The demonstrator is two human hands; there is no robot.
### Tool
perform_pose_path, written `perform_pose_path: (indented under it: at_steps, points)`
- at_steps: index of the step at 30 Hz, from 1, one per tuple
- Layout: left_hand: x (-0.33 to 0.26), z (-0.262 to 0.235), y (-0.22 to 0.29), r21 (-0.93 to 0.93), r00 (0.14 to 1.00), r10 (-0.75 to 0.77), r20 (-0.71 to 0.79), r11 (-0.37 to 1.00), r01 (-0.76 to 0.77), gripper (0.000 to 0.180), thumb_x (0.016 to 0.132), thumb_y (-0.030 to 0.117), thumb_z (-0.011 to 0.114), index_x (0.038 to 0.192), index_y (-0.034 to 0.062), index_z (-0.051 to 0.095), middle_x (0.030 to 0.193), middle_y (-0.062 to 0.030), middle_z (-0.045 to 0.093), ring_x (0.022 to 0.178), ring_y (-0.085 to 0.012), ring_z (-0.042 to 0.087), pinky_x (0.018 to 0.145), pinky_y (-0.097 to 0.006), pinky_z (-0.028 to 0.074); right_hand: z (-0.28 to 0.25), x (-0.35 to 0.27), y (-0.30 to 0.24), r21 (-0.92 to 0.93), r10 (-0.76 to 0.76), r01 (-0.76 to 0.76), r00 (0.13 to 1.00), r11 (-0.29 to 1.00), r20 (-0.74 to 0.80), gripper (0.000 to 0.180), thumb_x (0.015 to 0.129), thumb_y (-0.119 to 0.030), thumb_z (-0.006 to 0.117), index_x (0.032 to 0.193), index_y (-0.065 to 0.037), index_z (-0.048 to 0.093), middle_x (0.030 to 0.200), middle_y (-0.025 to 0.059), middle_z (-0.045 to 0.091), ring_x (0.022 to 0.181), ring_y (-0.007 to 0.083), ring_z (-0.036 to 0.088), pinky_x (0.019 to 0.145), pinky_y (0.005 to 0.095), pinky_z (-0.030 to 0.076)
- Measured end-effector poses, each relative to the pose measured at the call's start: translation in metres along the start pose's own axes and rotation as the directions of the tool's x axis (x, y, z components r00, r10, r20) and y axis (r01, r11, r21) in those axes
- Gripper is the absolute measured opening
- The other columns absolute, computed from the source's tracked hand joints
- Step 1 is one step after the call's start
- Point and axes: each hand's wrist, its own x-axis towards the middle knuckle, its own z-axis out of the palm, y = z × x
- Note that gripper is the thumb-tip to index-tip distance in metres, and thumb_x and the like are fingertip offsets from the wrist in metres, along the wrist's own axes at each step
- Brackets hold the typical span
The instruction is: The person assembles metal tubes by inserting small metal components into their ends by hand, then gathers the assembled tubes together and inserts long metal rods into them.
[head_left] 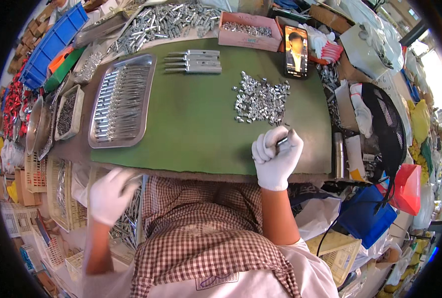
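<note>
My right hand [276, 158], in a white glove, is above the green mat [191, 124] near its front right. Its fingers are closed on a small metal piece [282, 141], mostly hidden by thumb and forefinger. Just beyond it lies a loose pile of short silver metal sleeves [262, 99]. My left hand [112, 194], also gloved in white, is off the table's front left edge. It is smeared by motion, so its fingers do not read clearly. Below and beside it are long metal rods [126, 223] in a container at my left side.
On the left of the table, a metal tray [142, 99] holds a row of slim metal pieces. Several flat-bodied metal parts [195, 61] lie at the far middle. A pink box [251, 42] of small parts stands behind, with a lit phone [296, 52] upright to its right.
</note>
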Motion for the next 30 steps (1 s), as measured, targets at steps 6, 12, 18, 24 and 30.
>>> perform_pose_path:
  at_steps: [6, 12, 18, 24, 30]
  points:
    - [-0.034, -0.05, -0.05, 0.364, 0.985, -0.105, -0.136, 0.919, 0.149, 0.028, 0.086, 0.012, 0.067, 0.112, 0.0048, 0.07, 0.11, -0.0132, 0.067, 0.107, -0.0329, 0.062, 0.094, -0.042, 0.048, 0.01, -0.001, 0.003, -0.024, 0.017, -0.016, 0.999, 1.0, 0.04, 0.047, 0.106, -0.036, 0.038, 0.075, -0.004, 0.05, 0.054, -0.0032, 0.029, 0.047, 0.01, 0.025, 0.046, 0.0277, 0.022]
    - [0.151, -0.004, 0.053, 0.236, 0.801, 0.587, -0.122, 0.801, -0.551, 0.031, 0.092, 0.018, 0.062, 0.121, 0.0083, 0.066, 0.113, -0.0115, 0.066, 0.106, -0.0305, 0.062, 0.096, -0.042, 0.048, 0.002, 0.0, 0.006, -0.2, 0.014, -0.027, 0.998, 0.979, -0.062, 0.039, 0.105, -0.027, 0.042, 0.078, -0.002, 0.055, 0.061, -0.002, 0.039, 0.051, 0.0077, 0.032, 0.048, 0.0252, 0.025]
    - [0.273, 0.064, 0.065, 0.245, 0.884, 0.463, -0.071, 0.867, -0.434, 0.028, 0.09, 0.022, 0.065, 0.113, 0.0069, 0.059, 0.113, -0.0142, 0.062, 0.107, -0.035, 0.06, 0.095, -0.045, 0.048, 0.016, -0.001, 0.007, -0.29, 0.049, -0.094, 0.986, 0.952, -0.159, 0.023, 0.097, -0.011, 0.047, 0.081, -0.001, 0.059, 0.062, -0.0013, 0.044, 0.051, 0.0071, 0.036, 0.047, 0.0247, 0.026]
    - [0.272, 0.07, 0.066, 0.238, 0.902, 0.43, 0.032, 0.874, -0.425, 0.023, 0.091, 0.022, 0.066, 0.109, 0.0084, 0.062, 0.11, -0.013, 0.063, 0.103, -0.0354, 0.058, 0.095, -0.045, 0.048, 0.008, 0.0, 0.007, -0.35, 0.084, -0.121, 0.99, 0.929, -0.117, 0.018, 0.093, -0.005, 0.047, 0.09, 0.001, 0.063, 0.067, -0.0006, 0.048, 0.054, 0.007, 0.039, 0.048, 0.0239, 0.028]
    - [0.225, 0.047, 0.074, 0.007, 0.896, 0.436, 0.084, 0.899, -0.438, 0.019, 0.094, 0.024, 0.064, 0.109, 0.0113, 0.064, 0.102, -0.0119, 0.065, 0.096, -0.0349, 0.064, 0.086, -0.045, 0.052, 0.031, -0.01, -0.009, -0.54, 0.069, -0.138, 0.987, 0.83, -0.147, 0.03, 0.102, -0.014, 0.047, 0.122, -0.001, 0.065, 0.085, 0.0008, 0.058, 0.06, 0.0082, 0.048, 0.054, 0.0222, 0.041]
